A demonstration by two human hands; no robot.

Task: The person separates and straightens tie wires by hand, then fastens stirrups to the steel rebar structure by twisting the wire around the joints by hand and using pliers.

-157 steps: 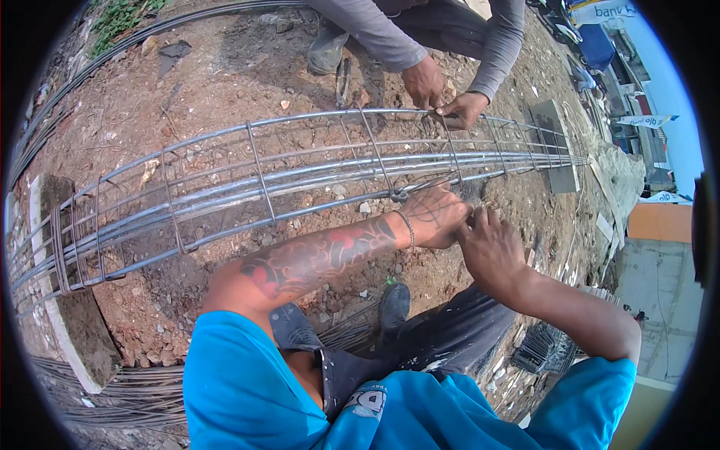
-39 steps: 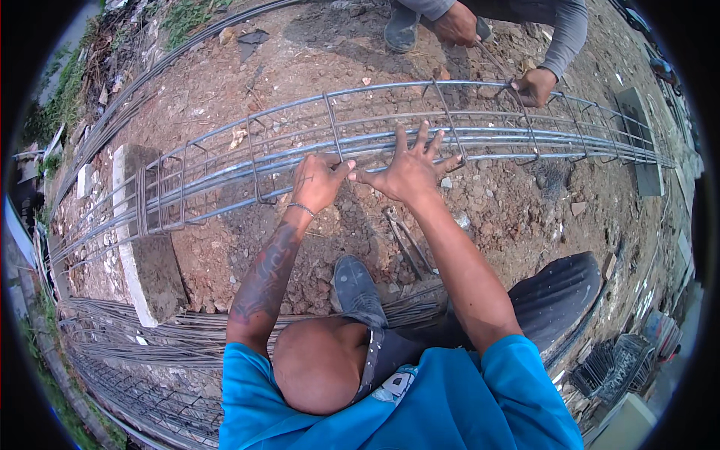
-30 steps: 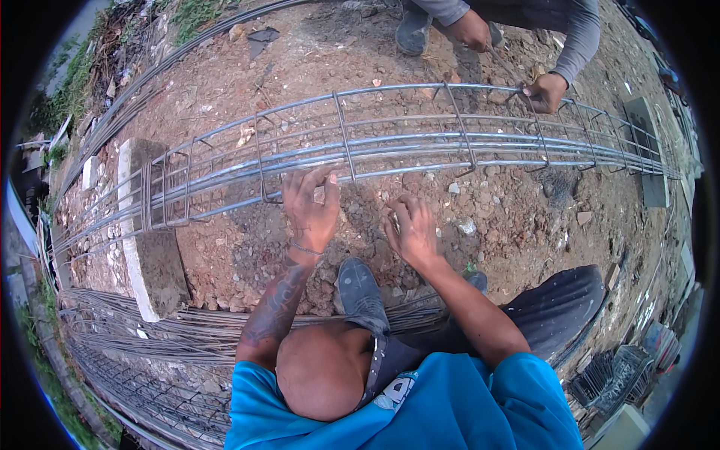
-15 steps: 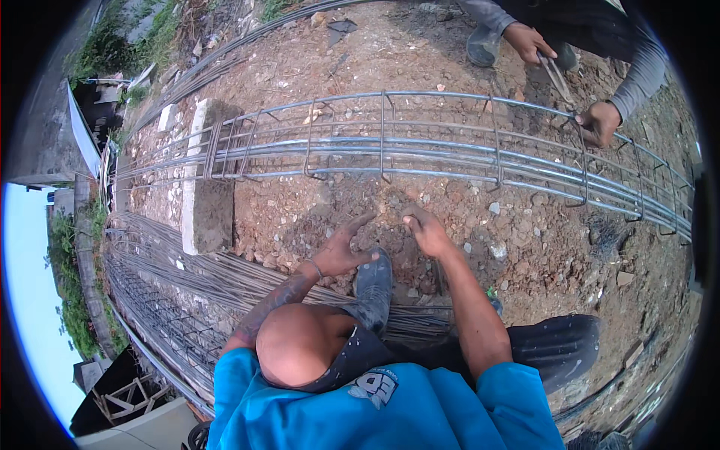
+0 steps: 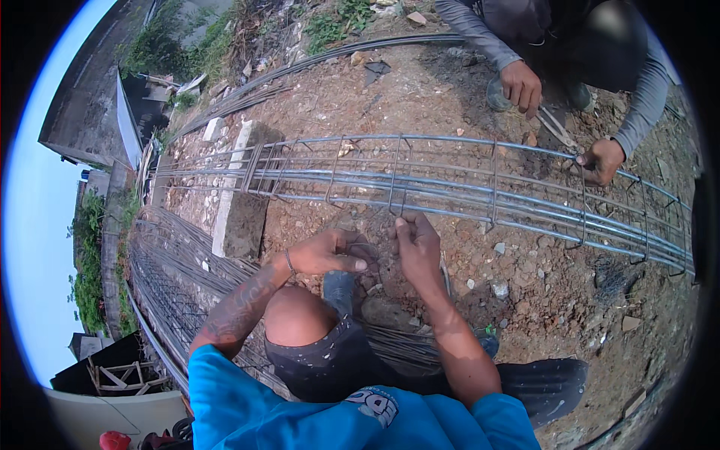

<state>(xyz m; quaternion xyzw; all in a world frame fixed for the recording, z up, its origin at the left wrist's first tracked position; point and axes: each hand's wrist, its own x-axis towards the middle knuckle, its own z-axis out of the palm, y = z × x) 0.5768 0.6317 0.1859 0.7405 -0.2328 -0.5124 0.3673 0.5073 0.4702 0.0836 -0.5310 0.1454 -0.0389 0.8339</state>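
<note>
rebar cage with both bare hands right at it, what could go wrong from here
1. Both the left hand and the right hand are bare beside the long grey steel rebar cage; wire ends or bar tips could cut or prick the fingers.
2. The co-worker's hands work the same cage; if it shifts, fingers near the stirrups may get pinched.
3. The rubble-strewn dirt ground gives poor footing for crouching.

Rebar cage (image 5: pixel 450 180) lies beyond concrete block (image 5: pixel 241 202) rightward.

Both hands (image 5: pixel 375 251) forward, fingers pinched
</note>
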